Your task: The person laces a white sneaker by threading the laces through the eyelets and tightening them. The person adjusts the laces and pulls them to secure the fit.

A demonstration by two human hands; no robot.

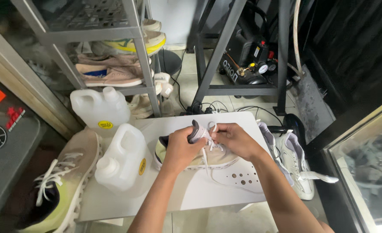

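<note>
A beige sneaker (pixel 219 158) with a white sole lies on a small white table (pixel 199 190). My left hand (pixel 180 149) grips the shoe across its upper, near the grey tongue (pixel 195 131). Over the tongue, my right hand (pixel 234 138) pinches a white lace (pixel 211 126) between its fingertips. More lace hangs down the shoe's side onto the table. Both forearms reach in from the bottom of the view.
Two white plastic jugs (pixel 122 159) stand at the table's left. A beige-and-yellow sneaker (pixel 66 181) lies on the left, and a white pair (pixel 292 162) sits on the floor at the right. Behind are a metal shoe rack (pixel 113 64) and a black compressor (pixel 249 56).
</note>
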